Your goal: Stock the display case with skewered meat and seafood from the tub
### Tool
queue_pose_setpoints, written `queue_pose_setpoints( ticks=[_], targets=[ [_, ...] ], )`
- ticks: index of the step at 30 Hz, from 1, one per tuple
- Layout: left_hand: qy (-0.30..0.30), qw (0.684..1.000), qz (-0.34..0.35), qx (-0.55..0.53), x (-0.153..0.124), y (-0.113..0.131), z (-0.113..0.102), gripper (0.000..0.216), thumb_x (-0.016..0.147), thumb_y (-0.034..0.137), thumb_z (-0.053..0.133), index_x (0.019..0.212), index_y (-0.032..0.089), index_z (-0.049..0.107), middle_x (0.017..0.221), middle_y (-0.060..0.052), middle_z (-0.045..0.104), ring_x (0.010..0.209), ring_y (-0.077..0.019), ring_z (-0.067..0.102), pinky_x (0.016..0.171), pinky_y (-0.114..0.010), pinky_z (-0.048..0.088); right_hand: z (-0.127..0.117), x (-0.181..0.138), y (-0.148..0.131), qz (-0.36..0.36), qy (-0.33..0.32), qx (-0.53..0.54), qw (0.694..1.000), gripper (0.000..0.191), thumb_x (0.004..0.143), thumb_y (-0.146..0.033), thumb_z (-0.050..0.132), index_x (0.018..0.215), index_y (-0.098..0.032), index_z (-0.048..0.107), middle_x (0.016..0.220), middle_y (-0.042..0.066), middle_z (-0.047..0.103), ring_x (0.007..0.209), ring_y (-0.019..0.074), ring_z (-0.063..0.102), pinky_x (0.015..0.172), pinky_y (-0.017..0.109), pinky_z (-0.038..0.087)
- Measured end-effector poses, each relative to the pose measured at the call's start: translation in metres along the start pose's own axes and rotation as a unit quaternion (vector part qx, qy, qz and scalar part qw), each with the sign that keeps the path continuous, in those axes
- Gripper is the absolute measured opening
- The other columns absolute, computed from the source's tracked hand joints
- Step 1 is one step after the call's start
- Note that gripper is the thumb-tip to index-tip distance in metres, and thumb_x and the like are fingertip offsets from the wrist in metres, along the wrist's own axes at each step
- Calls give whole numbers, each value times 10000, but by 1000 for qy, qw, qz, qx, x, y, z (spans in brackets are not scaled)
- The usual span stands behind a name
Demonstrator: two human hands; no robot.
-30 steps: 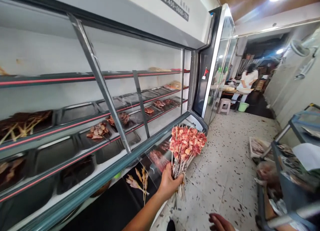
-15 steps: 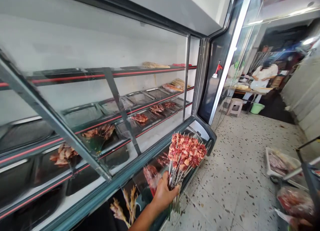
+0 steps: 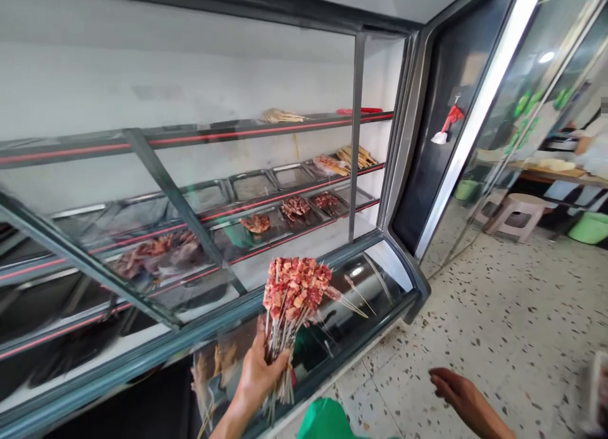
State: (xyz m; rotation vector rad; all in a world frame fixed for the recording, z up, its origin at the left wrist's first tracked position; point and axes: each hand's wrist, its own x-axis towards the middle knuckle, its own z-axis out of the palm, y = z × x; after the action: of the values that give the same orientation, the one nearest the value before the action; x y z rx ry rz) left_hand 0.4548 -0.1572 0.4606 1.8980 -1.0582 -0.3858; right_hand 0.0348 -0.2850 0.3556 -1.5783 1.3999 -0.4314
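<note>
At the far left, dark trays line the shelves of a display case (image 3: pixel 209 328), and pieces of meat (image 3: pixel 156 252) lie behind its glass. Nearer the middle, the left hand (image 3: pixel 259 363) is closed around the bare sticks of a bundle of meat skewers (image 3: pixel 297 287). The bundle tilts slightly, its red meat fanned out at the top, in front of the case's lower glass; whether they touch, I cannot tell. Just right of it, a few separate skewers (image 3: pixel 354 299) show at that glass. Farther right, above the speckled floor (image 3: pixel 394 369), the right hand (image 3: pixel 458 394) is half open and empty, fingers slightly bent. Beyond are a pale stool (image 3: pixel 517 214) and a green tub (image 3: pixel 591 229).
</note>
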Motion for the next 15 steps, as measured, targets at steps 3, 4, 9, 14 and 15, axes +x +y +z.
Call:
queue_pose_setpoints(
  ticks=[3,4,9,14,15],
  targets=[
    [13,999,-12,42,10,4,9,283,643,473,614,755,240,499,570,44,573,527,-176,557,521,-284,430,-6,57,-20,-28,-35,11,999,562,701,-663,480,902,-196,718,849,101,741,825,293,720,697,346,559],
    [12,998,-14,55,15,3,14,271,650,468,610,752,242,500,563,47,571,517,-171,547,518,-281,424,-5,75,-27,-39,-47,11,998,550,715,-654,477,891,-190,713,847,98,738,817,286,717,690,344,557],
    [40,995,-45,82,42,-13,39,345,574,481,628,811,245,544,591,19,629,546,-215,592,537,-313,458,-22,150,-68,-70,-97,30,992,544,734,-629,539,957,-166,717,902,101,743,880,283,707,757,370,563],
    [67,993,-79,59,38,-32,65,376,581,468,655,873,261,540,591,23,650,529,-232,614,559,-328,485,-94,241,-119,-50,-47,155,986,445,762,-560,651,987,-185,728,1120,149,715,1003,296,686,845,426,572],
    [82,992,-83,56,35,-33,70,366,598,465,654,880,263,538,589,25,647,526,-231,614,564,-328,487,-107,264,-132,-54,-29,172,983,405,781,-529,658,983,-185,729,1140,151,707,1021,294,679,865,434,569]
  ],
)
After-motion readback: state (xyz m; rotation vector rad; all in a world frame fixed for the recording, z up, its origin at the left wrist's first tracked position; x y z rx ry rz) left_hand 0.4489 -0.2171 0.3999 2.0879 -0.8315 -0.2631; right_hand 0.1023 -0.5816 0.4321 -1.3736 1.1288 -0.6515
